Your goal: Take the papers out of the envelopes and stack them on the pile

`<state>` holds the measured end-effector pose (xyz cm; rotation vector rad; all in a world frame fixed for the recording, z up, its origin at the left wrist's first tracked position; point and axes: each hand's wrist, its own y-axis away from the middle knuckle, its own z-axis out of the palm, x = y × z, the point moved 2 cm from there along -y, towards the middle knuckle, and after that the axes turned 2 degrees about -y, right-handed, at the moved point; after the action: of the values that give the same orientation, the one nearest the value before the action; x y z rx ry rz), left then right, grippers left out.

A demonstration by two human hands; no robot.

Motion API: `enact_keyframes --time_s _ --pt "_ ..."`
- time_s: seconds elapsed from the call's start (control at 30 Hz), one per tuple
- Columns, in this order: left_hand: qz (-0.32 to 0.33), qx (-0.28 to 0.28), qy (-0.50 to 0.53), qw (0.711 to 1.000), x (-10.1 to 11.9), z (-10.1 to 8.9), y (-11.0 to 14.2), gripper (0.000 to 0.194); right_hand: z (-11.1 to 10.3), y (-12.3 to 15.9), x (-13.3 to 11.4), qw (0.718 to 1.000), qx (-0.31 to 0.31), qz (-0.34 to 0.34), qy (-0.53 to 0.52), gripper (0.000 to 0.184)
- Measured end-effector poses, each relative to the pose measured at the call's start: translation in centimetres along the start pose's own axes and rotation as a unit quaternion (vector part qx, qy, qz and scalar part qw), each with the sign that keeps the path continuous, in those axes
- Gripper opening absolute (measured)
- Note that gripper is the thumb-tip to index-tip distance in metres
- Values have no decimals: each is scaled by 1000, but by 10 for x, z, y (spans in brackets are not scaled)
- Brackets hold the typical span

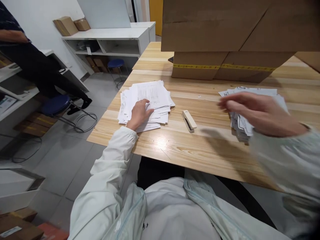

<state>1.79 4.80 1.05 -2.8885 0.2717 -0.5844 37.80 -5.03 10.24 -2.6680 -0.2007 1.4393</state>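
My left hand (140, 115) rests on a loose stack of printed papers (150, 91) on the wooden table, its thumb spread from the fingers. A cream stapler (189, 120) lies on the tabletop between the two piles, touched by neither hand. Over on the right, my right hand (255, 110) is above a second pile of papers (241, 125) and partly covers it. Its fingers stretch leftward, slightly smeared by motion, and nothing shows in them.
Large cardboard boxes (200, 65) stand stacked at the back of the wooden table (165, 150). Blue stools (57, 104) and a standing person (32, 63) are on the left. A white shelf unit (107, 33) is behind them.
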Motion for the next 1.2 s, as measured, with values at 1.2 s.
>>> enact_keyframes --time_s 1.2 --pt "-39 27 41 998 -8 -1 2 27 161 -157 -24 928 -169 144 -299 20"
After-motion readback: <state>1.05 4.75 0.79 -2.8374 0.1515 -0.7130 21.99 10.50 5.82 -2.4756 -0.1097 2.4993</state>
